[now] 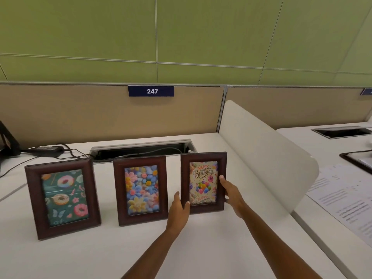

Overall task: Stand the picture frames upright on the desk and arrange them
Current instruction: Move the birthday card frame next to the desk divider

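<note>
Three dark-brown wooden picture frames stand upright in a row on the white desk [201, 248]. The left frame [62, 198] shows donuts on green. The middle frame [141, 190] shows colourful flowers. The right frame [203, 182] holds a "Happy Birthday" balloon card. My left hand [178, 211] grips that frame's lower left edge, thumb on the front. My right hand [231, 193] holds its right edge, thumb on the front rim. Both forearms reach in from the bottom.
An open cable tray [141, 151] lies in the desk behind the frames. A black power adapter [48, 149] and cables sit at back left. A white curved divider [267, 156] rises on the right, with printed papers [346, 198] on the neighbouring desk. A beige partition carries sign 247 [151, 91].
</note>
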